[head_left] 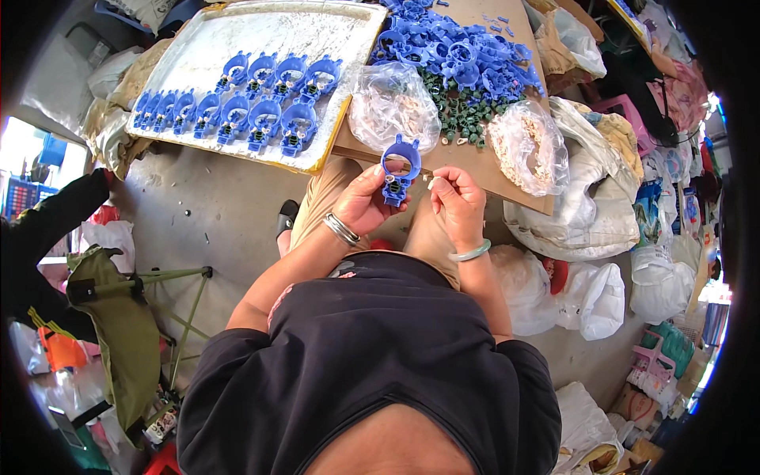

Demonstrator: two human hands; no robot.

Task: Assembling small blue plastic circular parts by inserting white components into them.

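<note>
My left hand (360, 204) is closed around the lower body of a blue plastic figure (411, 148) with a large round ring for a head and dark green and pale bits on its front. Close beside it, the thumb and fingertips of my right hand (459, 199) pinch a tiny pale piece (428, 176), too small to name. Just beyond both hands lies a clear plastic bag (394, 103) of small cream-coloured parts. A second open bag (529, 146) of similar parts sits to the right at the table edge.
On a white foam board (198, 63) stand rows of similar blue figures (298, 127). Loose blue parts (459, 59) and small dark green parts (467, 115) are heaped on the brown table (507, 190). A folding stool (111, 317) stands left; white sacks (570, 222) crowd the right.
</note>
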